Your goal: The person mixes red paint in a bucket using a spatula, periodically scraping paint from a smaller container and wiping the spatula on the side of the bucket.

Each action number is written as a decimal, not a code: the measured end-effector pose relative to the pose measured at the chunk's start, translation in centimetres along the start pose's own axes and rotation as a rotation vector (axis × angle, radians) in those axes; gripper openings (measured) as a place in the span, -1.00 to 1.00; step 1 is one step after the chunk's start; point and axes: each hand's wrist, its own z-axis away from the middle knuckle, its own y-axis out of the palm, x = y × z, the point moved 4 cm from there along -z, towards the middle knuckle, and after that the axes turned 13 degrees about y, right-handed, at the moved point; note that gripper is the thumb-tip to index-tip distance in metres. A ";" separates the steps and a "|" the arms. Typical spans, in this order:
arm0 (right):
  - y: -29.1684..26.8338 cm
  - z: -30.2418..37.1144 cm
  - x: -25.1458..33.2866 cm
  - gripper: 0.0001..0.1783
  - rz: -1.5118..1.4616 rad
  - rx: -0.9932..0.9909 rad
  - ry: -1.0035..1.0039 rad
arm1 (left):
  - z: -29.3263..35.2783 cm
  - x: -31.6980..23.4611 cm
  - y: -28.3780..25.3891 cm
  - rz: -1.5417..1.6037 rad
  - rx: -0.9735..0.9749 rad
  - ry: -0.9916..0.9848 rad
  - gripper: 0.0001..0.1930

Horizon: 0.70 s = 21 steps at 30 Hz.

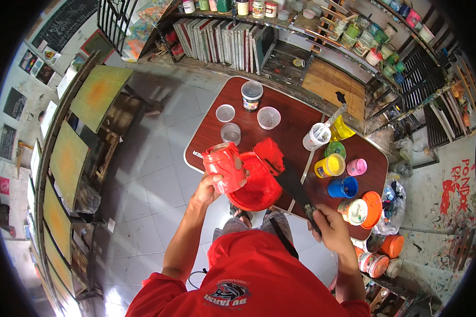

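My left hand (209, 189) is closed round a red-smeared plastic jar (221, 165), tilted toward a bowl (256, 202) of thick red paint at the table's near edge. Gripped in my right hand (330, 228) is the handle of a long dark spatula (296, 189). A thick lump of red paint (269, 154) covers the spatula's far end, raised over the bowl's right rim. The jar's mouth faces the bowl, and its inside is mostly hidden.
On the brown table (206, 127) stand clear cups (225, 112), a lidded dark jar (252, 96), a white tub (316, 137) and yellow (330, 166), blue (344, 187) and pink (356, 167) paint pots. Shelves (280, 24) of jars line the back; a rack of yellowish screens (69, 153) stands left.
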 end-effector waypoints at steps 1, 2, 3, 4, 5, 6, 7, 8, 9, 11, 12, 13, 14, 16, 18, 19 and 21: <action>0.3 0.4 -0.5 -0.80 -0.048 0.038 0.043 | -0.5 -0.3 0.3 0.027 0.023 0.010 -0.16; 0.6 0.6 -0.7 -0.80 -0.096 0.076 0.085 | -0.8 -0.5 0.6 0.054 0.045 0.020 -0.16; 0.9 1.0 -0.6 -0.76 -0.050 0.072 0.125 | -0.9 -0.9 0.7 0.026 0.014 0.045 -0.16; 1.1 1.1 -0.7 -0.75 -0.017 0.091 0.116 | -1.0 -1.3 0.9 -0.002 -0.015 0.070 -0.16; 1.3 1.3 -1.0 -0.71 0.016 0.109 0.107 | -1.1 -1.7 1.1 -0.030 -0.043 0.095 -0.16; 1.5 1.5 -1.2 -0.67 0.048 0.127 0.099 | -1.3 -2.0 1.6 -0.018 -0.033 0.107 -0.16; 1.6 1.4 -1.7 -0.57 0.069 0.106 0.115 | -1.6 -2.1 2.1 -0.003 -0.023 0.119 -0.16; 1.6 1.5 -1.7 -0.61 0.083 0.095 0.104 | -1.8 -2.3 2.4 0.011 -0.013 0.130 -0.16; 1.7 1.5 -1.6 -0.64 0.096 0.083 0.093 | -1.9 -2.3 2.6 0.029 -0.006 0.133 -0.16; 2.0 1.8 -1.4 -0.71 0.120 0.075 0.095 | -2.1 -2.4 2.7 0.063 0.004 0.136 -0.16; 2.1 2.0 -1.0 -0.74 0.131 0.075 0.105 | -2.1 -2.3 2.5 0.058 0.009 0.119 -0.15; 2.1 2.2 -0.8 -0.76 0.142 0.074 0.116 | -2.3 -2.2 2.3 0.054 0.016 0.102 -0.13; 2.2 2.2 -0.9 -0.73 0.139 0.084 0.128 | -2.3 -2.2 2.2 0.050 0.023 0.085 -0.12; 2.2 2.3 -1.0 -0.67 0.132 0.103 0.154 | -2.4 -2.2 2.4 0.060 0.021 0.089 -0.11; 2.3 2.3 -0.8 -0.68 0.149 0.088 0.141 | -2.6 -2.2 2.7 0.058 0.018 0.100 -0.11; 2.3 2.4 -0.7 -0.69 0.158 0.083 0.134 | -2.6 -2.1 2.8 0.051 0.013 0.110 -0.11; 2.4 2.2 -0.7 -0.70 0.178 0.072 0.132 | -2.6 -2.1 2.8 0.024 0.005 0.122 -0.10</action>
